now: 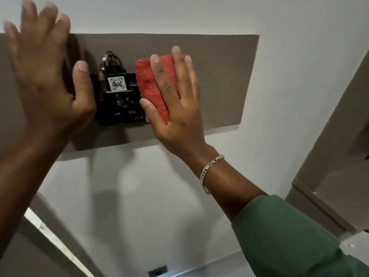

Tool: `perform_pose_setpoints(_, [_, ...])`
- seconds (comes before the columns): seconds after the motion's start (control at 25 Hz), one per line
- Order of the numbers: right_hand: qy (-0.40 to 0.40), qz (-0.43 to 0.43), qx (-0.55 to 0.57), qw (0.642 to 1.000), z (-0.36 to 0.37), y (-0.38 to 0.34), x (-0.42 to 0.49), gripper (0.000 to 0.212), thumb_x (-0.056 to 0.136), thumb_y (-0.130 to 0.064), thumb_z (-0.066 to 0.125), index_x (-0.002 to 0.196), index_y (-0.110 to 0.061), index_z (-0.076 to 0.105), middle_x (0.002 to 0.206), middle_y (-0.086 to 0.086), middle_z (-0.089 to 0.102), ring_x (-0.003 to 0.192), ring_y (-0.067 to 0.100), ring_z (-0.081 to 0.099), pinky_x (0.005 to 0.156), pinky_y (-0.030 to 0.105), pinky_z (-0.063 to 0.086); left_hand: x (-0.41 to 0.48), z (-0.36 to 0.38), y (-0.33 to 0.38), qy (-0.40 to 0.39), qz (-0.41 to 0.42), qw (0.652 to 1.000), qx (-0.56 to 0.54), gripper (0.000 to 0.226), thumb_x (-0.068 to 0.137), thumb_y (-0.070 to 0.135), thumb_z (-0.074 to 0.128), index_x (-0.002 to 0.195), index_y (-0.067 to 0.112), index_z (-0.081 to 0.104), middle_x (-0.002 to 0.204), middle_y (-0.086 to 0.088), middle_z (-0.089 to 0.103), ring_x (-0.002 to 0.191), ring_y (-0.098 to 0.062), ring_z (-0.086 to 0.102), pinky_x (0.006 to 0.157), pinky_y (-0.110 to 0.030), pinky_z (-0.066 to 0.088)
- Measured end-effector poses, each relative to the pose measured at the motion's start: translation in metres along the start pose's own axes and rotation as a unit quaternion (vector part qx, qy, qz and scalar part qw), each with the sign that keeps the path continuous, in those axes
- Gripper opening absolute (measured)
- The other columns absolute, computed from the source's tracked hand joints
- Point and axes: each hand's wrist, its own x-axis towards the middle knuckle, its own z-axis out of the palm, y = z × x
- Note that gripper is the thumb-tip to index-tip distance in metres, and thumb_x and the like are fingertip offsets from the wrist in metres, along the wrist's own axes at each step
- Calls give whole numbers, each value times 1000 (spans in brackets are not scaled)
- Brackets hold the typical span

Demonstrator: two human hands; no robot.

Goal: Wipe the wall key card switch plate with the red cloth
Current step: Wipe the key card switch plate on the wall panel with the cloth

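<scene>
A black key card switch plate (119, 108) is fixed to a grey-brown wall panel (223, 76). A key tag with a white label and a metal ring stands in its slot. My right hand (177, 108) presses a folded red cloth (148, 84) flat against the panel, over the plate's right edge. My left hand (46, 76) is raised just left of the plate with fingers spread, holding nothing; it looks blurred, and its thumb lies near the plate's left side.
The panel sits on a white wall (299, 27). A grey-brown door or cabinet edge (335, 156) runs down the right side. Another dark frame (50, 246) slants across the lower left. A small wall outlet (157, 271) shows at the bottom.
</scene>
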Motion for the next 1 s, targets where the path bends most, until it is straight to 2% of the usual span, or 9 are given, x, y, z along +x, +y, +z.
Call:
perform_pose_setpoints(0.16, [-43,34,-91,994,30,0,-7,60,98,-50,44,151,-24,36,164,16,27,155,40,12,125,60,18,-7,-17,-15,-107,58,989,86,60,103,36,31,158,12,26,167,-13,19,154,-43,14,117,-74,18])
perform_pose_setpoints(0.32, [15,35,-100,994,39,12,-12,58,97,-49,43,148,-22,42,160,18,35,153,40,20,125,57,18,-7,-17,-8,-122,88,976,157,61,103,29,35,155,-1,27,160,-30,25,147,-56,20,110,-81,21])
perform_pose_setpoints(0.44, [79,118,-75,987,56,-4,3,56,101,-54,32,149,-26,40,162,14,32,155,35,16,125,56,19,-9,-14,-13,-119,97,966,209,64,102,32,36,158,2,21,161,-30,24,147,-56,20,110,-80,22])
perform_pose_setpoints(0.6, [41,-4,-111,993,44,22,-12,56,95,-50,43,144,-21,46,155,22,41,149,44,26,122,59,25,-10,-9,-12,-126,89,954,257,67,103,37,29,160,6,12,164,-26,19,150,-51,18,112,-78,21])
perform_pose_setpoints(0.64, [44,1,-109,993,43,24,-12,56,95,-49,44,143,-20,47,155,23,41,149,44,27,122,59,25,-10,-9,-11,-124,88,952,266,67,103,37,27,159,6,11,164,-26,19,150,-51,17,112,-78,21])
perform_pose_setpoints(0.76, [107,116,-80,984,57,5,5,55,100,-53,34,146,-23,45,159,17,37,153,38,22,122,58,25,-11,-8,-10,-129,85,950,272,67,103,37,26,159,5,9,165,-26,17,151,-50,16,113,-77,19])
perform_pose_setpoints(0.8, [110,109,-86,984,60,1,8,55,101,-54,33,146,-25,44,159,17,37,153,37,22,122,58,25,-11,-8,-10,-125,86,949,276,68,103,37,26,160,5,8,165,-26,17,151,-49,16,114,-77,19])
perform_pose_setpoints(0.92, [47,-22,-126,991,46,23,-6,55,97,-52,39,145,-25,41,155,21,41,150,43,26,124,56,22,-11,-7,-11,-119,94,947,284,69,102,37,27,160,6,7,166,-25,17,152,-47,15,116,-76,16])
perform_pose_setpoints(1.0, [37,-9,-122,992,41,30,-7,56,96,-51,41,145,-25,40,156,22,39,150,42,25,124,55,19,-12,-5,-11,-111,97,945,292,68,102,37,27,160,6,8,165,-25,17,152,-47,16,117,-73,12])
